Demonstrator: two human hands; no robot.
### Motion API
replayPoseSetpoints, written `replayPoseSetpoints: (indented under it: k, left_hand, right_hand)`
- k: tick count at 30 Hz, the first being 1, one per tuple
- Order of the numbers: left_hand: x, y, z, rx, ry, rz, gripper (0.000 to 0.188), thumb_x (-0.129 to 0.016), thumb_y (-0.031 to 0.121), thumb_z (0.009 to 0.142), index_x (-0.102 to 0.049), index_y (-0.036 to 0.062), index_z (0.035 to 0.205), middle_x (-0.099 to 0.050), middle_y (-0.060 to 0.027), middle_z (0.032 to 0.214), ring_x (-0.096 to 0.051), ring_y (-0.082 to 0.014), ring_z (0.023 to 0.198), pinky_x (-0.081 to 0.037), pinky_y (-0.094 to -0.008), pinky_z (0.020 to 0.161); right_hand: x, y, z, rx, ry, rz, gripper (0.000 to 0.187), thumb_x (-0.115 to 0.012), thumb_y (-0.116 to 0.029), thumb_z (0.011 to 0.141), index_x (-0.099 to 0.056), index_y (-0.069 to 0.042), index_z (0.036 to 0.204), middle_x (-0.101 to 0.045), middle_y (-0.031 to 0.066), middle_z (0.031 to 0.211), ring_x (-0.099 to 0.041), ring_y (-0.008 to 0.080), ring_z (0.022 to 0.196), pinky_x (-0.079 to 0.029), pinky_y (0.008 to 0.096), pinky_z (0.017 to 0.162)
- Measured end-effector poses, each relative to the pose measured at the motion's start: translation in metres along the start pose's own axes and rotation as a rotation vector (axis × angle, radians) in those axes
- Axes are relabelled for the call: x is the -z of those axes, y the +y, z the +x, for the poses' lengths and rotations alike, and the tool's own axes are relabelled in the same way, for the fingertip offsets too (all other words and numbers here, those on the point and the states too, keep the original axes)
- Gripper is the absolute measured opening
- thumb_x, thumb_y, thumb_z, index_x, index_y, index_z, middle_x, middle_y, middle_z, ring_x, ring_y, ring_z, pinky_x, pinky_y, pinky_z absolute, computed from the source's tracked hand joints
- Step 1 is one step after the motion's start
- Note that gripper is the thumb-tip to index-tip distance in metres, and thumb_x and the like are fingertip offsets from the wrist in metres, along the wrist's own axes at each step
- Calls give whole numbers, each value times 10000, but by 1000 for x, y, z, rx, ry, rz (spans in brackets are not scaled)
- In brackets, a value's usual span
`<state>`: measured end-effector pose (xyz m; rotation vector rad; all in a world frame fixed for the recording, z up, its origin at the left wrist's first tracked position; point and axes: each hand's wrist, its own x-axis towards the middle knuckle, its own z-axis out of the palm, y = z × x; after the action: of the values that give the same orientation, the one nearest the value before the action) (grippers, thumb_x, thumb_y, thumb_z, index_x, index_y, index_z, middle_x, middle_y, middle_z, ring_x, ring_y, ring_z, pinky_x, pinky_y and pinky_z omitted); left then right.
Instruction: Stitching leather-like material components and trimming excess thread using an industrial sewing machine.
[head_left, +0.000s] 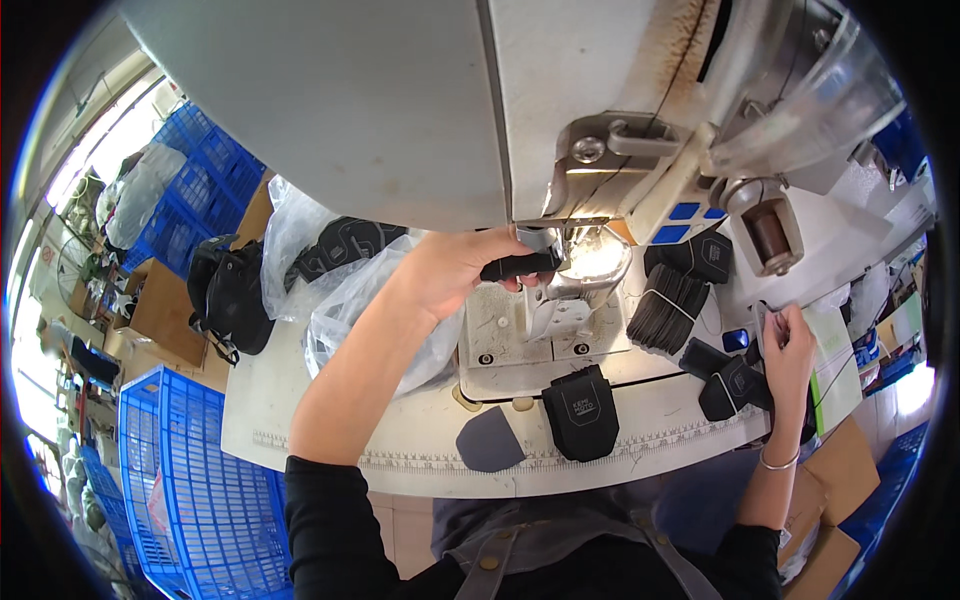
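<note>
My left hand [455,268] is closed on a black fabric piece [518,267] beside the lit needle area of a sewing machine [350,100]. Its fingertips are partly hidden under the machine head. Over at the right edge of the table, my right hand [789,345] is closed around a thin grey metal tool [761,325], whose kind I cannot make out. Close to that hand lie black fabric pieces [735,388]. A finished-looking black flap [582,413] with pale print and a flat grey panel [490,440] lie at the table's near edge.
A tied stack of black strips [668,308] and more black pieces [703,257] sit right of the needle. Clear plastic bags [345,320] cover the table's left. A blue crate [200,480] stands at lower left. A thread bobbin [768,235] juts from the machine at right.
</note>
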<state>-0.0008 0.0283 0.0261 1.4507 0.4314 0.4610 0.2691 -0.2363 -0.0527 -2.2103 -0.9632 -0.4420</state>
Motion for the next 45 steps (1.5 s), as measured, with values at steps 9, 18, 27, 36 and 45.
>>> replayPoseSetpoints:
  k: [9, 18, 27, 36, 45]
  left_hand:
    - [-1, -3, -4, 12, 68, -59, 153, -570, 49, 761, -630, -91, 780, -640, -181, 755, -603, -218, 659, -460, -306, 610]
    - [-3, -3, -5, 14, 57, -82, 132, -590, 47, 754, -634, -74, 782, -643, -160, 743, -596, -195, 642, -444, -288, 588]
    - [-1, -3, -5, 1, 30, -64, 130, -611, 59, 750, -633, -59, 799, -642, -143, 739, -590, -180, 637, -431, -281, 569]
    - [1, -7, -3, 7, 56, -9, 155, -622, 72, 751, -621, -45, 852, -643, -138, 762, -602, -175, 631, -425, -261, 518]
    - [6, 1, -1, 32, -63, 40, 150, -661, 88, 748, -637, -4, 864, -632, -65, 754, -582, -128, 597, -405, -228, 489]
  right_hand:
    - [-2, -3, -3, 68, 23, -37, 222, -559, -82, 820, -382, 21, 735, -420, 137, 610, -386, 219, 536, -352, 322, 523]
    - [-1, -3, -5, 80, 42, -34, 218, -565, -91, 823, -394, 19, 744, -460, 150, 633, -430, 245, 546, -373, 334, 539]
    - [-5, -3, -5, 106, 105, -16, 212, -573, -57, 784, -385, 6, 710, -424, 137, 606, -395, 272, 529, -335, 346, 513]
    - [-12, -82, 2, 630, 231, 201, 236, -620, 59, 640, -567, -24, 854, -531, 105, 734, -535, 256, 615, -435, 326, 542]
    - [-38, -174, 20, 1051, 31, 332, 342, -643, 15, 558, -612, -49, 893, -579, 61, 854, -560, 212, 677, -458, 297, 560]
